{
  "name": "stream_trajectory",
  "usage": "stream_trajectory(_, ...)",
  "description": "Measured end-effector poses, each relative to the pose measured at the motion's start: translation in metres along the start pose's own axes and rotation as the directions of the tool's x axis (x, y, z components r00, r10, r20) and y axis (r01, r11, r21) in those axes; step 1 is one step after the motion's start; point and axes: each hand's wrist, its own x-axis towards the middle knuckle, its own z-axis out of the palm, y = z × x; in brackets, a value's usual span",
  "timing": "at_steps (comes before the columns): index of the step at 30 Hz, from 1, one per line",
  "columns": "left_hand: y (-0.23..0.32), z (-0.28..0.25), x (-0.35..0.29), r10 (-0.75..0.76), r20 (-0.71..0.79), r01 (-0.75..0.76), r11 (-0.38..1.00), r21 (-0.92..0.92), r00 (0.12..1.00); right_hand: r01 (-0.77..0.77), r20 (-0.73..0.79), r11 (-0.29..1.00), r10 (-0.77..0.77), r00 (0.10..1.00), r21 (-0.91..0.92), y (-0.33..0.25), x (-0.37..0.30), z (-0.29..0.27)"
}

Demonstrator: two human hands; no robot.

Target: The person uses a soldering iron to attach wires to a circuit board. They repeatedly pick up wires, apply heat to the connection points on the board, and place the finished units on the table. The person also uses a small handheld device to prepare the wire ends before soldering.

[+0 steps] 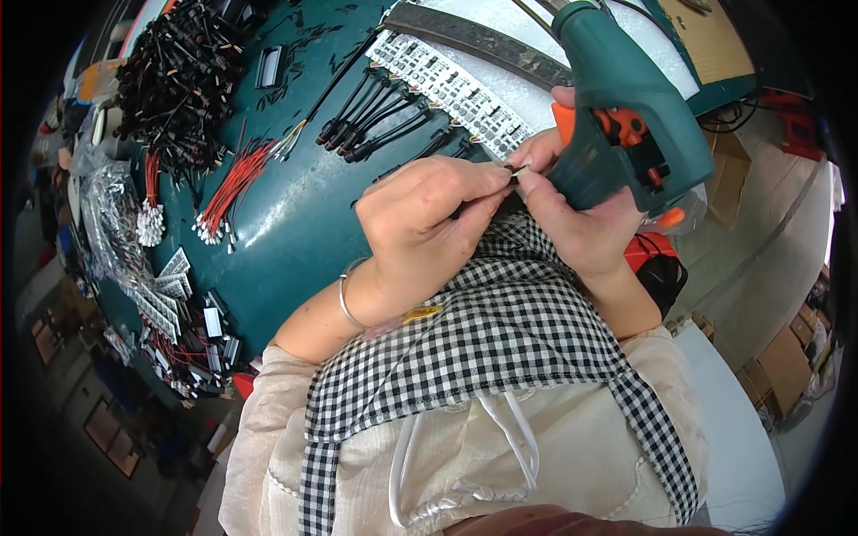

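Both my hands meet in front of the apron. My left hand point(429, 210), a bangle on its wrist, is closed in a pinch on a small dark piece with a pale tip point(519, 172); it looks like a cable end, though my fingers mostly cover it. My right hand point(576, 210) pinches the same piece between thumb and forefinger. Its other fingers are round a green tool with orange parts point(652, 112), which looks like a glue gun. Just beyond my left hand, several black cables with plugs point(371, 116) lie beside a strip of white circuit boards point(451, 85).
A dark metal bar point(483, 40) rests on white foam point(536, 89). Leftward on the green table point(277, 201) are a heap of black cables point(174, 80), red wires with white connectors point(237, 188), a small black frame point(271, 67) and small boards point(165, 299). Cardboard boxes point(782, 371) stand at right.
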Motion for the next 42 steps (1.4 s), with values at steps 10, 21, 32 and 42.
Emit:
stream_trajectory(10, 0.002, 0.003, -0.003, 0.056, 0.029, -0.057, 0.998, 0.013, 0.998, -0.042, -0.147, 0.979, 0.073, 0.987, 0.2, 0.005, -0.001, 0.008)
stream_trajectory(21, 0.001, 0.001, -0.001, -0.119, 0.093, 0.119, 0.993, 0.003, 0.989, -0.068, -0.104, 0.997, 0.063, 0.993, -0.047, 0.009, -0.013, -0.006)
stream_trajectory(32, 0.003, -0.002, -0.002, -0.074, 0.164, 0.085, 0.994, -0.062, 0.984, -0.131, -0.036, 0.958, 0.145, 0.989, 0.255, -0.001, -0.002, -0.014)
stream_trajectory(42, 0.004, -0.002, 0.001, -0.026, 0.172, 0.057, 0.983, -0.176, 0.985, -0.153, 0.1, 0.906, 0.124, 0.987, 0.395, 0.003, -0.001, -0.018)
